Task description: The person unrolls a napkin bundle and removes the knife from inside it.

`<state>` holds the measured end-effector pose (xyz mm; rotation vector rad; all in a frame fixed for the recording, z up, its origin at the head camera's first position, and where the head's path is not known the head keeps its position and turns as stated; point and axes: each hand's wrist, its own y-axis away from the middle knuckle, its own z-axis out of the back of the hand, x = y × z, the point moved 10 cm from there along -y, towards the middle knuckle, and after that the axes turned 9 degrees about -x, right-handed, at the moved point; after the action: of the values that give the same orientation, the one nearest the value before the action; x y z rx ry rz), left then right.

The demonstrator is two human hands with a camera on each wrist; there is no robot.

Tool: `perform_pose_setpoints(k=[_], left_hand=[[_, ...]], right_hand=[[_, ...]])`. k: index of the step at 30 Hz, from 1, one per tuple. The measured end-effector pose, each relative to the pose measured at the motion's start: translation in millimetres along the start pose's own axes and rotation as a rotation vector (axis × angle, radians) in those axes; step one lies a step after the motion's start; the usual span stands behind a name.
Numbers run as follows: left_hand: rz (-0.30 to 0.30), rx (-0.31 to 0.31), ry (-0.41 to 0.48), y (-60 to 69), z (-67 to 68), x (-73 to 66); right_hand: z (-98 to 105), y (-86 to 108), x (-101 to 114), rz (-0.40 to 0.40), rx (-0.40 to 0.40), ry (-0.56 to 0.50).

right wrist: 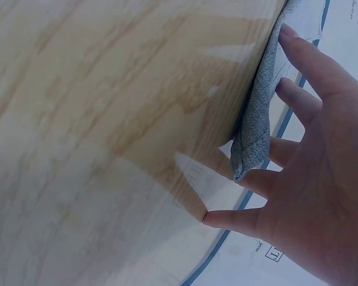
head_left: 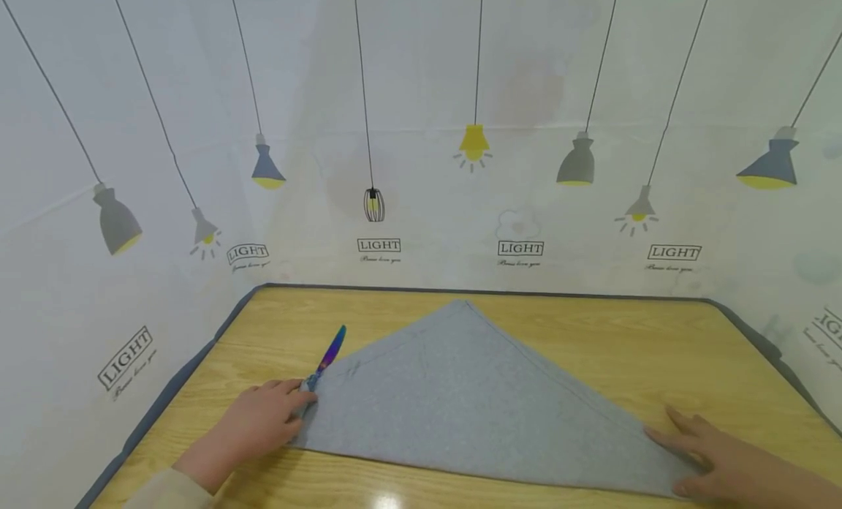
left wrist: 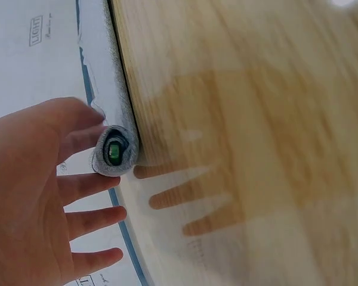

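A grey cloth (head_left: 454, 392), folded into a triangle, lies with its long edge toward me and its point at the far side. At its left corner, a table knife (head_left: 331, 352) with a rainbow-coloured blade sticks out of the rolled cloth. My left hand (head_left: 263, 421) holds this roll between bent thumb and fingers. In the left wrist view, a shiny green end (left wrist: 114, 152) shows inside the roll; the other fingers extend straight beside it. My right hand (head_left: 733, 458) touches the right corner, its fingers spread and fairly straight. In the right wrist view, that cloth corner (right wrist: 253, 131) rests by the fingertips.
The wooden table (head_left: 592, 333) has a dark edge at the back and sides. A pale curtain (head_left: 421, 70) printed with hanging lamps and the word LIGHT surrounds it closely. A bright reflection shows on the near tabletop.
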<state>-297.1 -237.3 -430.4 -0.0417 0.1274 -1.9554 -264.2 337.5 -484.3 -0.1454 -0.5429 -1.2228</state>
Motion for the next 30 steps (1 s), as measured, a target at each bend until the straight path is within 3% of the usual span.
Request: perform_pose_setpoints(k=[11, 18, 30], left_hand=[[0.012, 0.0, -0.002, 0.3, -3.4, 10.7], [-0.006, -0.025, 0.001, 1.9, -2.7, 14.0], [0.039, 0.054, 0.066, 2.9, -3.0, 23.6]], right_hand=[[4.0, 5.3, -0.5, 0.067, -0.07, 0.047], [3.0, 5.4, -1.1, 0.052, -0.044, 0.018], [2.3, 4.0, 5.4, 0.06, -0.03, 0.006]])
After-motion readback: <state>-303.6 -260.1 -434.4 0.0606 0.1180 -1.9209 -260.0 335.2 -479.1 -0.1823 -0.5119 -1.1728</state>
